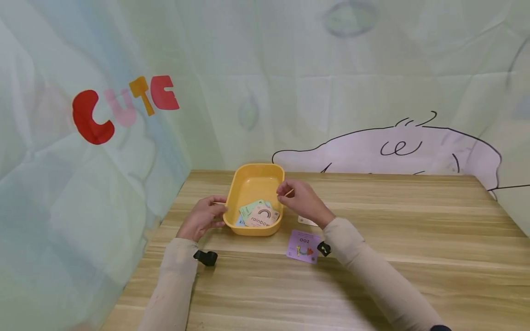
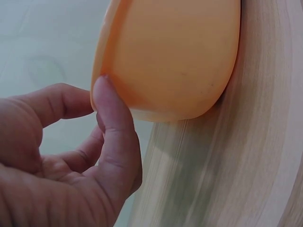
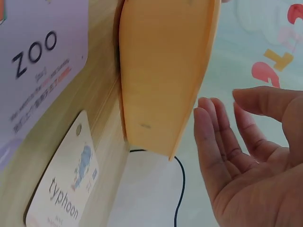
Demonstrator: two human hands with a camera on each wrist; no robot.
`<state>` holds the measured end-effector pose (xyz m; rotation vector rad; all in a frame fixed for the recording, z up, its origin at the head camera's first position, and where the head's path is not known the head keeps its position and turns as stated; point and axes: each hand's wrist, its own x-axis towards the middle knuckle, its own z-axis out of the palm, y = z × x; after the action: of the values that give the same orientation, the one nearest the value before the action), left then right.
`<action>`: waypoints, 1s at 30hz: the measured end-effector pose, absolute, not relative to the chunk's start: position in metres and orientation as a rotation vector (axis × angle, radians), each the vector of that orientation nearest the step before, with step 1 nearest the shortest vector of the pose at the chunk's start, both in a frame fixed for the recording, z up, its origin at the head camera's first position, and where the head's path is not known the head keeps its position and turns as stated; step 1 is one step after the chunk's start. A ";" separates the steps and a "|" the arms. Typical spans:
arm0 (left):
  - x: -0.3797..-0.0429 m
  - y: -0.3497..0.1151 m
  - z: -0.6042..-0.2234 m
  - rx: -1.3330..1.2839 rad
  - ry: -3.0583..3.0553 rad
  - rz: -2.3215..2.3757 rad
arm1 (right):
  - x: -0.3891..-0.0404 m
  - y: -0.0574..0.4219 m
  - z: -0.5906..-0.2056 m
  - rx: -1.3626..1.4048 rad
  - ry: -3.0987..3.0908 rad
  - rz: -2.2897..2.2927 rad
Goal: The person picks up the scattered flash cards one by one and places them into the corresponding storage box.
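Note:
A yellow plastic bin [image 1: 256, 187] stands on the wooden table, with several word cards at its near end. The rainbow card [image 1: 262, 216] lies on top, partly covering a green card [image 1: 246, 210] and a blue one. My left hand [image 1: 200, 218] pinches the bin's left rim between thumb and finger. Over by the right rim is my right hand [image 1: 304, 201], its fingers loosely bent with nothing between them; in the right wrist view they are apart from the bin. Below that hand lie a purple zoo card [image 1: 304, 243] and a typhoon card [image 3: 61, 189], the latter partly hidden in the head view.
The wooden tabletop [image 1: 414, 239] stretches out to the right and toward me. A pale printed cloth [image 1: 232, 105] hangs behind and to the left, close to the bin's far end.

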<state>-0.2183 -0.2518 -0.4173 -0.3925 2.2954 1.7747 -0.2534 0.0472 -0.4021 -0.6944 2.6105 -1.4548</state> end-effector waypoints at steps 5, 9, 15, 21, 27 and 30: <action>-0.218 -0.252 -0.418 -0.392 2.300 1.772 | -0.250 0.058 -0.402 -0.683 2.639 -1.384; -0.217 -0.251 -0.418 -0.394 2.299 1.771 | -0.245 0.065 -0.404 -0.678 2.659 -1.298; -0.217 -0.251 -0.418 -0.385 2.312 1.762 | -0.242 0.076 -0.409 -0.705 2.678 -1.169; -0.218 -0.251 -0.418 -0.365 2.318 1.749 | -0.233 0.088 -0.412 -0.708 2.691 -0.995; -0.218 -0.251 -0.417 -0.374 2.310 1.751 | -0.226 0.095 -0.416 -0.666 2.670 -0.903; -0.218 -0.251 -0.417 -0.377 2.307 1.751 | -0.225 0.098 -0.419 -0.640 2.659 -0.864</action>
<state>-0.2180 -0.2506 -0.4174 -0.3774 2.3073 1.7509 -0.2245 0.0977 -0.4195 -0.6403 2.6589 -0.8637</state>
